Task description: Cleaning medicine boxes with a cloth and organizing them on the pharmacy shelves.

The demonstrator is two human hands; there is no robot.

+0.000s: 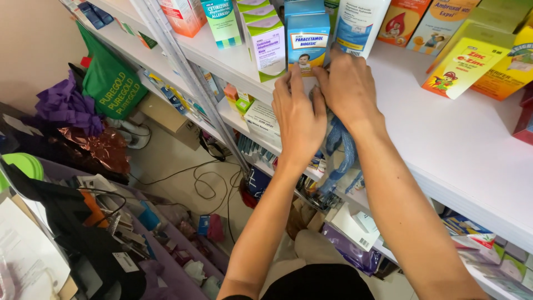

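the small blue and white medicine box (307, 44) stands upright at the front edge of the white shelf (444, 139), squeezed between a white and green box (267, 45) on one side and a tall white box (360, 22) on the other, and both hands are on it. the left hand (298, 119) lies with its fingers stretched up against the lower front of the box, flat rather than curled, so it presses more than it grips. the right hand (350, 89) is cupped at the box's lower corner with the fingers bent in; whether it actually pinches the box i cannot tell. a blue strap or cloth (340, 150) hangs from under the hands, and which hand holds it is hidden. as a judgement, the box looks almost seated in its row, with only the last squaring-up left, since its base already rests on the shelf. the box's bottom edge and the fingertips of both hands are covered, the yellow box (466, 66) to the side lies tilted, and the lower shelves (261, 119) and the cluttered floor (183, 166) are too crowded to sort out.
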